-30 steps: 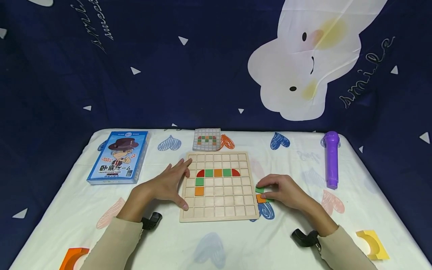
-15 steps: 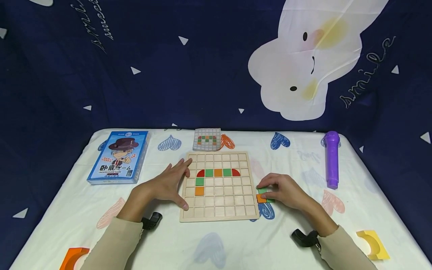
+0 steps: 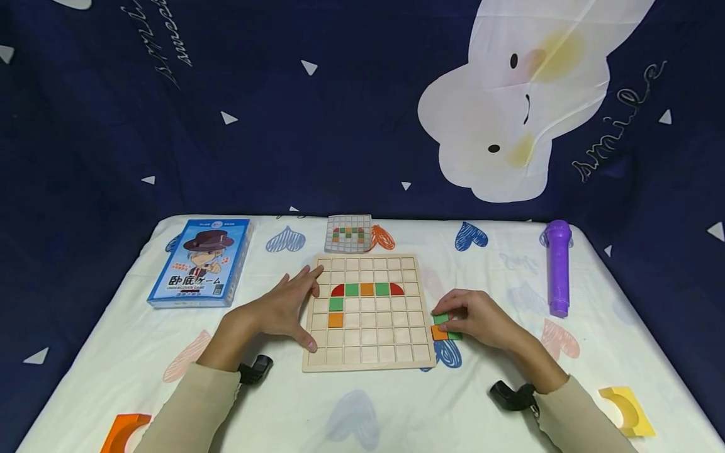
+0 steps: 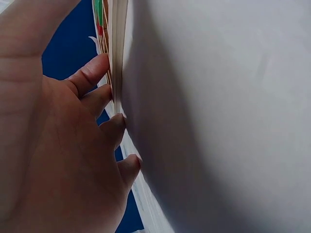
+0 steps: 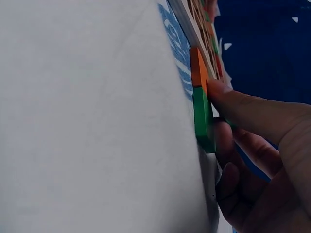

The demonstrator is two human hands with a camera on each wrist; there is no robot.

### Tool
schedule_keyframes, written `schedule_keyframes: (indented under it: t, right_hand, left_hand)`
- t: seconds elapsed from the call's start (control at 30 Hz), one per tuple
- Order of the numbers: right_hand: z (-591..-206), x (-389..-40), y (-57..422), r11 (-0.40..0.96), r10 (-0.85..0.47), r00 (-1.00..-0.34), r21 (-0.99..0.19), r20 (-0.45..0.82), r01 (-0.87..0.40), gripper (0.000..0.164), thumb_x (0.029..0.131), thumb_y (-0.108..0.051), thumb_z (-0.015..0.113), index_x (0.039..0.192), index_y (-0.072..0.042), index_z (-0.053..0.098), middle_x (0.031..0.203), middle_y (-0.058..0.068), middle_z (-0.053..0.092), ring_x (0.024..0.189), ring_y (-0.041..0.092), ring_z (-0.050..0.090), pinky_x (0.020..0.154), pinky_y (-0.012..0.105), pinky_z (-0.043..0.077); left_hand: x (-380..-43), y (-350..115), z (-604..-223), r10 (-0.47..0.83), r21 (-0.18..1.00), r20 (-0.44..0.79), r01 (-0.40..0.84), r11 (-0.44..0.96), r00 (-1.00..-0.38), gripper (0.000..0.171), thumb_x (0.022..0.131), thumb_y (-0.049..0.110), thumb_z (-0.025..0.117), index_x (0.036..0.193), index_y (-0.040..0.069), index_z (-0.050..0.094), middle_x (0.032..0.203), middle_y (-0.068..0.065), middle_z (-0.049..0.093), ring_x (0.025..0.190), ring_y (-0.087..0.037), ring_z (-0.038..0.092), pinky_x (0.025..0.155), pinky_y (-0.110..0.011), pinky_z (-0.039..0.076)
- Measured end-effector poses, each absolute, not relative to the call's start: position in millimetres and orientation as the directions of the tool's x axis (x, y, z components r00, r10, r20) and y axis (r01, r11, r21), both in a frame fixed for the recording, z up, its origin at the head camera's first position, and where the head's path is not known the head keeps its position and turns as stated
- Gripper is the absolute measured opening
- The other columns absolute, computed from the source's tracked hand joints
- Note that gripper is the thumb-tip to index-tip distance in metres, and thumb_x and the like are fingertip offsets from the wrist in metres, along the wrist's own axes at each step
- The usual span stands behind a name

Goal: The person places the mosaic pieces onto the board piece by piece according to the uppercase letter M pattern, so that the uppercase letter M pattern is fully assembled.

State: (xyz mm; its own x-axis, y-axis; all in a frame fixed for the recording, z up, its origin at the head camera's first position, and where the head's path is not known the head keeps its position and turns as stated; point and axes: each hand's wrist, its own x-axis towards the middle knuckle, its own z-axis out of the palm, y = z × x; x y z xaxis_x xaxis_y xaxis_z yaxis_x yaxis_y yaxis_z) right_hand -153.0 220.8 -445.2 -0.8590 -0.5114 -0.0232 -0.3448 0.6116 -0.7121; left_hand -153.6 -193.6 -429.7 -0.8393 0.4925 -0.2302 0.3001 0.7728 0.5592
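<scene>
A wooden grid board (image 3: 385,355) lies mid-table, with a row of red, green and orange tiles and a green tile (image 3: 336,304) and an orange tile (image 3: 335,320) below the row's left end. My left hand (image 3: 280,308) rests spread on the board's left edge, fingers at the far part and thumb at the near part. Beside the right edge, my right hand (image 3: 478,321) has thumb and index finger around a loose green tile (image 3: 440,319). Another orange tile (image 3: 438,333) and a green tile (image 5: 203,116) lie close together under the thumb, partly covered.
A small pattern card (image 3: 348,234) stands behind the board. A blue game box (image 3: 201,261) is at left, a purple microphone-shaped object (image 3: 558,267) at right. An orange arch block (image 3: 121,433) and a yellow one (image 3: 633,412) lie near the front corners.
The loose green tile by my right hand now shows more of its face and lies lined up with the orange one. My left hand and the board stay put.
</scene>
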Motion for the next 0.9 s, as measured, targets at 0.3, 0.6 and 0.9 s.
schedule_keyframes:
  t: [0.3, 0.6, 0.9]
  right_hand:
    - [-444.3, -154.0, 217.7, 0.595, -0.478, -0.876, -0.709, 0.067, -0.380, 0.023, 0.083, -0.016, 0.084, 0.105, -0.020, 0.079, 0.109, -0.005, 0.076, 0.096, 0.003, 0.065, 0.080, 0.017, 0.054]
    - [-443.6, -151.7, 198.5, 0.521, -0.479, -0.867, -0.750, 0.137, -0.407, 0.021, 0.086, -0.009, 0.080, 0.106, -0.016, 0.080, 0.116, 0.000, 0.076, 0.104, 0.006, 0.069, 0.085, 0.018, 0.059]
    - [-442.0, -153.7, 168.5, 0.498, -0.521, -0.846, -0.766, 0.110, -0.406, 0.020, 0.087, -0.008, 0.078, 0.106, -0.014, 0.080, 0.119, 0.001, 0.074, 0.104, 0.012, 0.071, 0.081, 0.019, 0.060]
  left_hand:
    - [-153.5, -194.0, -429.9, 0.495, 0.557, -0.227, 0.305, 0.772, -0.839, 0.150, 0.050, 0.056, 0.098, 0.162, 0.002, 0.013, 0.122, 0.001, 0.056, 0.162, -0.041, 0.005, 0.128, -0.068, 0.006]
    - [-154.2, -195.5, -430.3, 0.502, 0.560, -0.214, 0.316, 0.766, -0.838, 0.149, 0.052, 0.055, 0.097, 0.162, 0.002, 0.012, 0.121, 0.000, 0.054, 0.161, -0.044, 0.006, 0.127, -0.070, 0.007]
    - [-153.7, -194.7, -430.9, 0.498, 0.564, -0.221, 0.307, 0.767, -0.838, 0.150, 0.051, 0.055, 0.098, 0.162, 0.002, 0.012, 0.121, 0.001, 0.054, 0.162, -0.041, 0.005, 0.128, -0.069, 0.005]
